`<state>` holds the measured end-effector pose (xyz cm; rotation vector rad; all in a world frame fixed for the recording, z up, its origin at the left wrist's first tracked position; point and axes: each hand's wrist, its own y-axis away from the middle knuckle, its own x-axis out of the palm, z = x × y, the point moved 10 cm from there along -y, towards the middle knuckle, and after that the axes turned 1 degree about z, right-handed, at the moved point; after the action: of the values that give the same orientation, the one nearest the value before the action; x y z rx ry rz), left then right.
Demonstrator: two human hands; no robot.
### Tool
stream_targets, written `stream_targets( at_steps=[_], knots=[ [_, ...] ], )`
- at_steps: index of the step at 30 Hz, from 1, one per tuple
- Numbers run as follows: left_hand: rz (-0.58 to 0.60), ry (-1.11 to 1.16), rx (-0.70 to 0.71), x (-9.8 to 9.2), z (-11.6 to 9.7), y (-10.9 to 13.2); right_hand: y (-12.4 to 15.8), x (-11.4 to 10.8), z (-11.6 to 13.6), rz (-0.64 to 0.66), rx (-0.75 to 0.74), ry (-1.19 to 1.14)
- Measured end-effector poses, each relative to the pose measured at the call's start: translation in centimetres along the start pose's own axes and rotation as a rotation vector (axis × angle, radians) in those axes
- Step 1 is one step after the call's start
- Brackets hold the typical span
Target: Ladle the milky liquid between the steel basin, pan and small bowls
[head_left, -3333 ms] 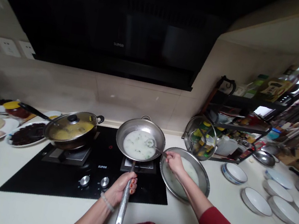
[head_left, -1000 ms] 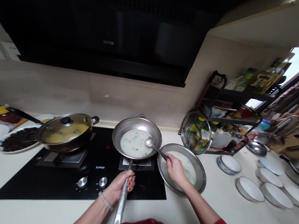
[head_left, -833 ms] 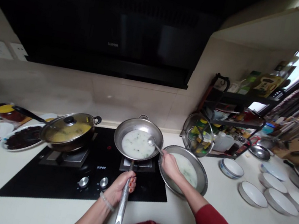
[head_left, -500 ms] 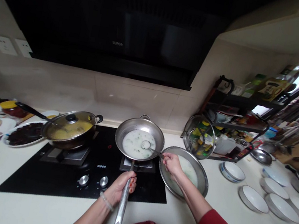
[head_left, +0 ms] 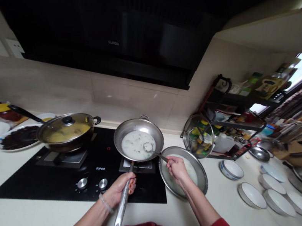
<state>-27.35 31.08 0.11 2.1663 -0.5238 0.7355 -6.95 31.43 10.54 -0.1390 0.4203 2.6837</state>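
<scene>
My left hand point(head_left: 121, 186) is wrapped round the long metal handle of a steel wok point(head_left: 119, 133) on the right burner. White soup with green bits point(head_left: 135, 144) lies in the wok. In my right hand point(head_left: 176, 168) is the handle of a ladle point(head_left: 148, 147), its bowl dipped at the surface of the soup. Below my right hand and forearm stands a wide steel basin point(head_left: 205, 177) holding a similar pale liquid, partly hidden by the arm.
A lidded pan point(head_left: 66, 129) with yellow food occupies the left burner of the black cooktop point(head_left: 67, 188). Plates of food point(head_left: 19, 138) stand farther left. To the right are a glass lid point(head_left: 198, 136), a spice rack point(head_left: 233, 123) and several white bowls point(head_left: 252, 196).
The view has shifted slightly, moving the scene a little to the left. Both hands keep their grips; the ladle stays in the soup, its bowl slightly farther right within the wok.
</scene>
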Motion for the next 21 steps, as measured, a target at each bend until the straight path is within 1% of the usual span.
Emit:
stream_targets(
  at_steps=[6,10,13,16,19,21],
  knots=[
    [-0.001,-0.001,-0.004,0.1,0.0,0.1,1.1,-0.9,0.4,0.011,0.054,-0.096],
    [-0.004,0.008,-0.015,0.2,0.0,0.2,2.4,-2.6,0.8,0.015,0.077,-0.178],
    [-0.004,0.014,-0.019,0.2,0.0,0.2,3.5,-4.8,1.0,-0.008,0.071,-0.223],
    [0.003,0.016,-0.011,0.1,-0.1,0.2,4.6,-7.6,0.5,-0.051,0.067,-0.256],
    [0.009,0.008,-0.014,0.0,0.0,0.1,5.4,-10.6,-1.1,-0.124,0.06,-0.235],
    [0.007,0.004,-0.015,0.0,0.1,0.0,5.8,-12.5,-2.7,-0.187,0.036,-0.139]
  ],
)
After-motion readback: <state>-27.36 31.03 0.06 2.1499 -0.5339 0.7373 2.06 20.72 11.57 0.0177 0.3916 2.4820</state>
